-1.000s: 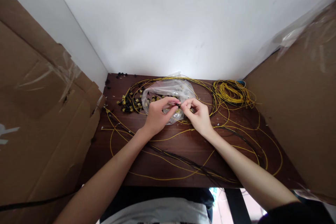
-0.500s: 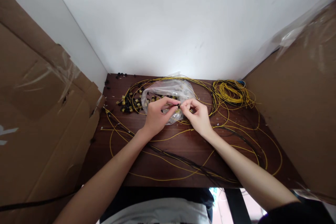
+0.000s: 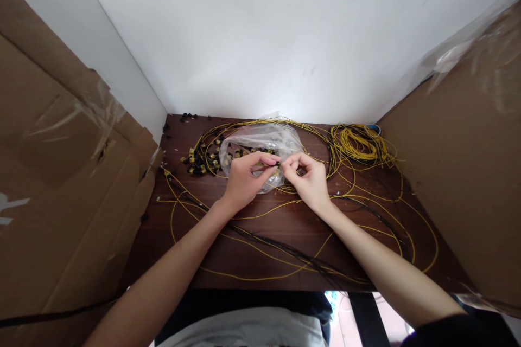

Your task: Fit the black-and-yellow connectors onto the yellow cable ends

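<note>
A white wall (image 3: pixel 264 32) fills the upper view, with brown cardboard sheets (image 3: pixel 52 173) leaning on the left and another cardboard panel (image 3: pixel 468 173) on the right, both carrying patches of clear tape or film. Between them sits a dark wooden worktop (image 3: pixel 285 225), reaching from the wall to the person's body.

Long yellow wires (image 3: pixel 260 274) loop across the worktop, mixed with thin black wires (image 3: pixel 285 249) that run diagonally toward the near edge. At the far right lies a tighter coil of yellow wire (image 3: pixel 360 143). A crumpled clear plastic bag (image 3: pixel 260 138) rests near the far middle, holding small parts (too small to make out singly). Just left of the bag is a cluster of black and yellow connectors (image 3: pixel 201 160), and a few small black pieces (image 3: pixel 188 116) lie at the far left corner against the wall.

Both bare forearms reach in from the near edge and meet just in front of the bag. The left hand (image 3: pixel 244 179) has its grip pinched, thumb and fingertips closed on a small dark connector (image 3: pixel 278 165). The right hand (image 3: pixel 309 179) meets it from the other side, its grip likewise pinched on the same connector, fingers curled in. The connector is held just above the worktop, over the near edge of the bag, between the two hands' fingertips.
</note>
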A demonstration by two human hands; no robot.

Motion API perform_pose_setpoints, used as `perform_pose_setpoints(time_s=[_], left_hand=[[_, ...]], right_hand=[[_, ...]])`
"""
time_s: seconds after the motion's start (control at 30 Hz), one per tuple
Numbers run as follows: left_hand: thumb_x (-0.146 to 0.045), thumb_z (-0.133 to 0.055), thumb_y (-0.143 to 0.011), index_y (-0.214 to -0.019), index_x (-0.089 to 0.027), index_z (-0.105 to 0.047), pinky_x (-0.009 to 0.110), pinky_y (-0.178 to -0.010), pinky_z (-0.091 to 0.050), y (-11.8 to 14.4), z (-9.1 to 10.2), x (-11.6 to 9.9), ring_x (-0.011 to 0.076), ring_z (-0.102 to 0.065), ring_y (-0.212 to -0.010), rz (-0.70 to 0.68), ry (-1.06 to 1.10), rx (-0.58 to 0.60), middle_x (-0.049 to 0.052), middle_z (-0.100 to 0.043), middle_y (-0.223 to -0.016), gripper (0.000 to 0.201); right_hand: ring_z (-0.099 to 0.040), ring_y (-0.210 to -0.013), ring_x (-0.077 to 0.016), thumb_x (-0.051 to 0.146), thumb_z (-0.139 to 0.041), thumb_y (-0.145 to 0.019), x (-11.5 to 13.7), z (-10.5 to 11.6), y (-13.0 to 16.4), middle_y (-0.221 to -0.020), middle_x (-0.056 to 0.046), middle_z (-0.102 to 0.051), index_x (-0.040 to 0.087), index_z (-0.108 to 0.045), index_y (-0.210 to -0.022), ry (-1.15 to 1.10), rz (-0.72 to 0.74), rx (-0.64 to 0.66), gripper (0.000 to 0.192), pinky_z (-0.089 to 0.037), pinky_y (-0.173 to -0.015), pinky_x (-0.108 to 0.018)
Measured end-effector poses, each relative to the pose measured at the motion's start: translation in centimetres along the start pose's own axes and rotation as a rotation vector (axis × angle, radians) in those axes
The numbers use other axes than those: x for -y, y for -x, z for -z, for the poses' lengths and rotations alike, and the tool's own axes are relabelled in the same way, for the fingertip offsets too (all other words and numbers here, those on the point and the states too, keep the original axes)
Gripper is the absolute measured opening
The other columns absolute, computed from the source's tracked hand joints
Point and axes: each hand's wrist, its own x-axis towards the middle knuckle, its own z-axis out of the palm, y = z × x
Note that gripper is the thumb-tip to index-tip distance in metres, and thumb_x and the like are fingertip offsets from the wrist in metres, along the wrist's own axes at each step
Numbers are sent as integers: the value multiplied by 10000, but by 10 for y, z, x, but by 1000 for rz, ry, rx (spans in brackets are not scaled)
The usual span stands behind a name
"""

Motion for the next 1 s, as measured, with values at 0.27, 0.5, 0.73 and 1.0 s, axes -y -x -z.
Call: perform_pose_setpoints(time_s=[0.27, 0.5, 0.73, 1.0], left_hand=[[-158, -633, -753, -777, -143, -627, 309, -782, -589, 0, 0, -1, 175, -674, -891, 1, 8, 2, 77, -703, -912, 29], [-176, -637, -755, -875, -147, -662, 316, -786, -591, 0, 1, 1, 171, -675, -864, 33, 1, -5, 65, -703, -909, 126], [-165, -641, -749, -874, -162, -663, 304, -773, -596, 0, 1, 1, 154, -680, -815, 57, 4, -12, 48, -706, -888, 127], [-160, -630, -759, -871, -150, -661, 294, -782, -591, 1, 0, 2, 159, -684, -821, 17, -25, -7, 49, -705, -882, 117]], right_hand=[[-448, -545, -104, 264, -563, -777, 2, 1, 0, -554, 36, -475, 172, -599, -715, -6, 28, 60, 117, -379, -551, -226], [-464, -571, -113, 288, -556, -793, 1, 2, -2, -576, 25, -496, 173, -598, -725, -8, 24, 85, 140, -385, -560, -231], [-485, -598, -125, 314, -548, -800, 0, 1, -1, -599, 13, -513, 182, -584, -716, -8, 14, 99, 161, -386, -562, -236], [-462, -577, -118, 310, -544, -807, 1, -1, 1, -598, 15, -509, 181, -578, -708, 6, 11, 77, 166, -379, -560, -234]])
